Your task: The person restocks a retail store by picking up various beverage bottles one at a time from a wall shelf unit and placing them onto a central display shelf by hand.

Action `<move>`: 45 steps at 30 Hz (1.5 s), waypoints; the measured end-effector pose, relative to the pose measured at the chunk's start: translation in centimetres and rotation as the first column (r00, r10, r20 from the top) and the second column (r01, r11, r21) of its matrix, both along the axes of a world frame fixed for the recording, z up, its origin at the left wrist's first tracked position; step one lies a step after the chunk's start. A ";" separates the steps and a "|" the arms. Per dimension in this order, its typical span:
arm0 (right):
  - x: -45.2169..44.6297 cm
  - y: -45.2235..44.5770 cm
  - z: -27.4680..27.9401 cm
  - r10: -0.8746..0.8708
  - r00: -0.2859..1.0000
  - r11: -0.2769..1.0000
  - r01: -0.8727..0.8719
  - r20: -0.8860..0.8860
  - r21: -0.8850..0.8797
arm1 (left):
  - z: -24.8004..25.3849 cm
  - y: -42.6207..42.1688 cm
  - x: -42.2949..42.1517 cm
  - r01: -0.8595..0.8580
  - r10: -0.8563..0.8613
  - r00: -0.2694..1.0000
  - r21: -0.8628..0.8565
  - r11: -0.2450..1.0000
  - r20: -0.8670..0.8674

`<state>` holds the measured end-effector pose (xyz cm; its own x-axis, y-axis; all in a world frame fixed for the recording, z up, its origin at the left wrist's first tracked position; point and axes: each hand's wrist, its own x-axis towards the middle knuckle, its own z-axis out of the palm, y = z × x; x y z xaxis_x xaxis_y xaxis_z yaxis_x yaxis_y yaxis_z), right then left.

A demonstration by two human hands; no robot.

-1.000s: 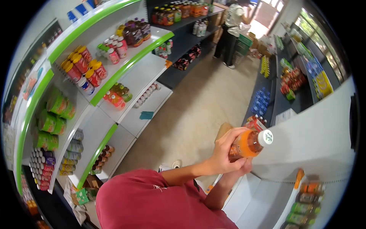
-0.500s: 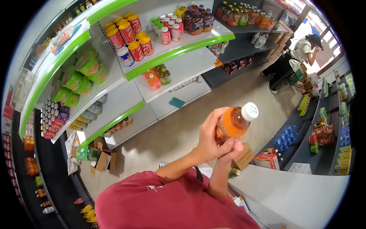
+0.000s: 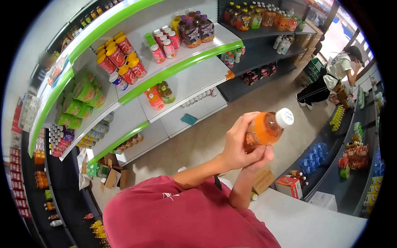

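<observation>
A bottle (image 3: 261, 131) with an orange label, amber drink and white cap is held up in front of my chest, tilted with its cap toward the upper right. My left hand (image 3: 236, 142) is wrapped around the bottle's left side and lower part, the thumb across the near side. My right hand (image 3: 262, 159) is closed at the bottle's lower end, against the left thumb. Part of its fingers is hidden behind the left hand and the bottle.
White shelves with green edges (image 3: 182, 66) hold cans, noodle tubs (image 3: 84, 89) and bottles. A white counter (image 3: 289, 215) lies at lower right beside a cardboard box (image 3: 264, 180). Opened cartons (image 3: 113, 175) lie on the floor. Another person (image 3: 337, 74) bends near dark shelves at right.
Both hands and the bottle have shifted slightly right in view. The shelves at upper left appear shifted left and the view has turned a little. The other person bends lower.
</observation>
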<state>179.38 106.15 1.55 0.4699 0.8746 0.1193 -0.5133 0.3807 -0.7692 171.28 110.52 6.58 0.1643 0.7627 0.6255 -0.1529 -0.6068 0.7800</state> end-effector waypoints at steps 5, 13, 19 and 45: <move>5.5 2.7 0.0 -0.023 0.996 0.999 0.020 0.082 0.041 | -0.6 2.8 5.5 0.057 -0.058 0.998 -0.044 0.997 -0.018; 8.2 5.5 -0.6 -0.167 0.984 0.986 0.166 0.066 0.028 | -1.4 6.2 9.2 0.146 -0.147 0.989 -0.102 0.984 -0.006; 7.8 10.2 -0.4 -0.145 0.981 0.988 0.137 0.131 0.065 | -0.5 11.0 8.0 0.119 -0.119 0.993 -0.030 0.992 -0.009; 5.8 48.3 -0.1 0.409 0.818 0.887 -0.460 0.404 0.034 | -5.6 43.8 2.6 0.111 -0.077 0.987 -0.255 0.961 0.139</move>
<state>185.21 154.49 1.45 -0.0591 0.9428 0.3280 -0.3305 0.2916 -0.8976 173.89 154.36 0.95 0.1751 0.8871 0.4270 -0.3074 -0.3628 0.8797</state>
